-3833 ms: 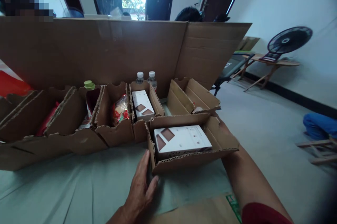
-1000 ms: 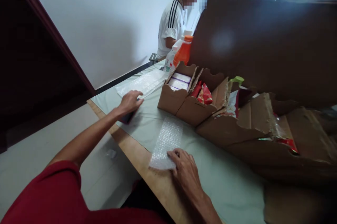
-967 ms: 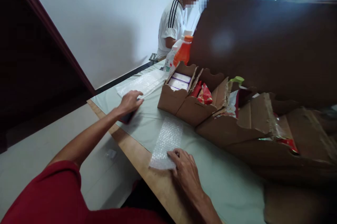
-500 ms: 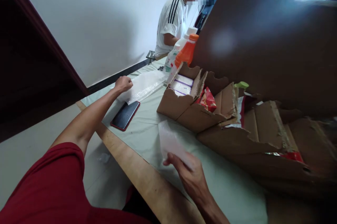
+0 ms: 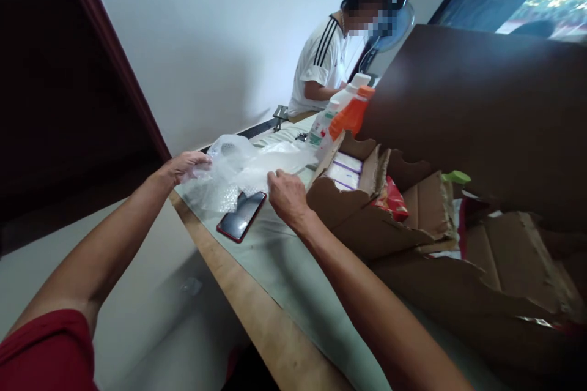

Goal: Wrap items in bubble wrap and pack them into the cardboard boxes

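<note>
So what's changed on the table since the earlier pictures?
The left hand has lifted part of the bubble wrap. The right hand, earlier holding a smaller piece, has moved forward and left, up to the wrap; where that piece went is unclear. The phone and orange bottle stayed put.

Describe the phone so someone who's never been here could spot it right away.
Start at the table with the row of cardboard bins on it. Near its bare wooden edge, beside the clear bubble wrap in the wearer's left hand, lies the phone. Unlike the crumpled wrap, it is a flat, dark rectangle with a red rim.
</note>
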`<control>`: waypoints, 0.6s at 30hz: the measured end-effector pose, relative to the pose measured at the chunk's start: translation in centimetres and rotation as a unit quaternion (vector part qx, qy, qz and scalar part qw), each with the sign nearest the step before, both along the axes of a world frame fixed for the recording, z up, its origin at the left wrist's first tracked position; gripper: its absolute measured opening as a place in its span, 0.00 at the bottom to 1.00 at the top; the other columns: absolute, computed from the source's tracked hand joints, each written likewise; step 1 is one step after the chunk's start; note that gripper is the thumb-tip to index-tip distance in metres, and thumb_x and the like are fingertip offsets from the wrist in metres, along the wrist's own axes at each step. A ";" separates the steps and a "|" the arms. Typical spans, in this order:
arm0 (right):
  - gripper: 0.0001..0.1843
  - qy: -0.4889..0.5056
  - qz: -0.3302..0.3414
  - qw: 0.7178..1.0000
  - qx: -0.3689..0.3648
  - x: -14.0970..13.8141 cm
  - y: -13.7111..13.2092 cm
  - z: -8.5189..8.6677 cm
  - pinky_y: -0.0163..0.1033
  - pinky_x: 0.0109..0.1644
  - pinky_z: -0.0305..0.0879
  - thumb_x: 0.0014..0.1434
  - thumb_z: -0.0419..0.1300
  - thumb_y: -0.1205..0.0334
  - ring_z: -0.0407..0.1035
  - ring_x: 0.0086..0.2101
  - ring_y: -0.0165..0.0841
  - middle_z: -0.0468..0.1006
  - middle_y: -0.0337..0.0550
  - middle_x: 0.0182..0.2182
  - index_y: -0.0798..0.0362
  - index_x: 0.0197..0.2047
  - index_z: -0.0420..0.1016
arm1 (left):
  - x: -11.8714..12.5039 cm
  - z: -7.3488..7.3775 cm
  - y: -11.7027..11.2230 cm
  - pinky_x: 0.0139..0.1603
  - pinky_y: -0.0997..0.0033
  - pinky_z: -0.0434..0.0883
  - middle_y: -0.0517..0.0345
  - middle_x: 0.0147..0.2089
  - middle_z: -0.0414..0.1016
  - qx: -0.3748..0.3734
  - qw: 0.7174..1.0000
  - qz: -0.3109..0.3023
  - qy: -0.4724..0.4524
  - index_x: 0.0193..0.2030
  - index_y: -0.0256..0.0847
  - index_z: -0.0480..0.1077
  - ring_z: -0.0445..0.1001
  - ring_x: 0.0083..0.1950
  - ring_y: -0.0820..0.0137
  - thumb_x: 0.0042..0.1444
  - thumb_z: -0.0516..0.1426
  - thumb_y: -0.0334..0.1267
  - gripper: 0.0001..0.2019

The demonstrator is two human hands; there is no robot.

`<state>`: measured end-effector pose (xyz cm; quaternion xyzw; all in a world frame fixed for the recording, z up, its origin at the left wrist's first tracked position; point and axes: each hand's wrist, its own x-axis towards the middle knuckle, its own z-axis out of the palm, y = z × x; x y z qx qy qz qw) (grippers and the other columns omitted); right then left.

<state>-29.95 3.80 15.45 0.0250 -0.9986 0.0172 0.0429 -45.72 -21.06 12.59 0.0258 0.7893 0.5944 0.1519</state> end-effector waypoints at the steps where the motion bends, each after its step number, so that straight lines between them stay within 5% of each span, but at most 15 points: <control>1: 0.18 -0.021 0.002 1.000 0.004 -0.5 -0.1 -0.7 0.49 0.55 0.66 0.67 0.48 0.75 0.74 0.51 0.47 0.75 0.64 0.53 0.61 0.54 0.74 | 0.4 -0.1 -0.5 0.30 0.65 0.76 0.57 0.25 0.75 0.014 1.000 0.000 -0.022 0.29 0.37 0.72 0.76 0.28 0.65 0.42 0.69 0.43 0.14; 4: 0.19 -0.059 0.021 0.998 -0.004 -0.4 -0.2 -2.2 0.46 0.52 0.68 0.63 0.54 0.76 0.76 0.49 0.46 0.74 0.63 0.55 0.59 0.56 0.74 | 1.7 -0.5 -1.6 0.26 0.65 0.75 0.59 0.22 0.74 0.050 0.997 -0.006 -0.065 0.26 0.39 0.71 0.74 0.23 0.66 0.37 0.67 0.41 0.12; 8: 0.21 -0.072 0.045 0.995 -0.043 3.1 -0.6 -2.8 0.44 0.56 0.67 0.67 0.55 0.70 0.74 0.54 0.42 0.73 0.54 0.60 0.53 0.62 0.71 | 4.6 -1.8 -2.1 0.32 0.58 0.79 0.53 0.25 0.78 0.089 0.991 -0.010 -0.095 0.29 0.39 0.74 0.79 0.27 0.60 0.39 0.65 0.41 0.10; 11: 0.18 -0.072 0.060 0.978 -0.186 6.1 -1.5 -2.9 0.42 0.59 0.67 0.68 0.57 0.64 0.73 0.57 0.39 0.75 0.49 0.60 0.52 0.59 0.75 | 7.0 -2.6 -2.2 0.36 0.54 0.80 0.50 0.26 0.80 0.114 0.989 -0.004 -0.095 0.32 0.40 0.76 0.81 0.31 0.55 0.45 0.65 0.45 0.12; 14: 0.17 -0.090 0.045 0.904 -0.416 8.2 -2.9 -3.6 0.45 0.54 0.70 0.67 0.59 0.55 0.74 0.53 0.41 0.80 0.50 0.55 0.53 0.55 0.79 | 9.4 -3.1 -2.3 0.36 0.54 0.80 0.49 0.26 0.79 0.135 0.988 0.007 -0.080 0.32 0.41 0.76 0.81 0.32 0.55 0.50 0.63 0.55 0.18; 18: 0.29 -0.088 -0.021 0.779 -0.620 10.8 -4.6 -4.9 0.47 0.53 0.71 0.66 0.56 0.38 0.74 0.54 0.44 0.78 0.52 0.57 0.51 0.59 0.76 | 13.5 -3.5 -2.2 0.34 0.60 0.78 0.53 0.25 0.77 0.147 0.988 0.039 -0.029 0.27 0.42 0.72 0.78 0.30 0.60 0.49 0.60 0.65 0.24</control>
